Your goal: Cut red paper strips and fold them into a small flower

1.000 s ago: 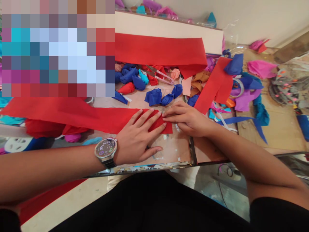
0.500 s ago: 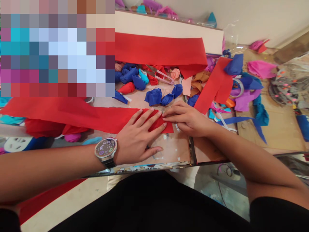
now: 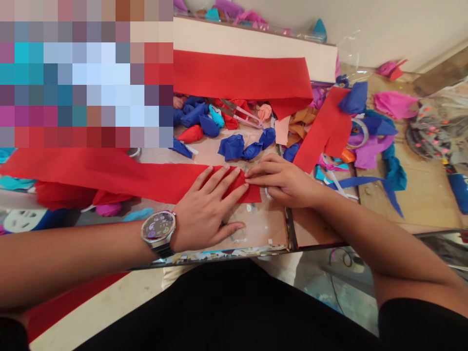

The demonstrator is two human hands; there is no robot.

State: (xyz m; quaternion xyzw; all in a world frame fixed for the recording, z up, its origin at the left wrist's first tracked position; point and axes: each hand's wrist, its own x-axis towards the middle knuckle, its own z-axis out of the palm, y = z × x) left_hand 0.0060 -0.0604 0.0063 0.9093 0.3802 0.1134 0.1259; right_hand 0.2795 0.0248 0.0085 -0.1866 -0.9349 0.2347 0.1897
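Note:
A long red strip [image 3: 166, 180], of crepe paper or thin cloth, lies across the table. My left hand [image 3: 204, 207], with a watch on its wrist, rests flat on it with fingers spread. Close to the strip's right end, my right hand [image 3: 288, 180] has its fingers drawn together, their tips at the red material just beyond my left fingertips. What lies between those tips is too small to make out. Beyond the hands sit several crumpled blue pieces [image 3: 231, 147] and a pair of pink-handled thread snips [image 3: 241, 114].
A wide red band [image 3: 241, 75] lies along the white board [image 3: 256, 41] at the back. More red strips [image 3: 323, 129], a tape roll [image 3: 360, 132] and a pincushion [image 3: 427, 131] are on the right. The table's front edge [image 3: 234, 256] runs before my body. A blurred block covers the upper left.
Both hands stay nearly in place on the red strip. The view has shifted very slightly; nothing else has visibly moved.

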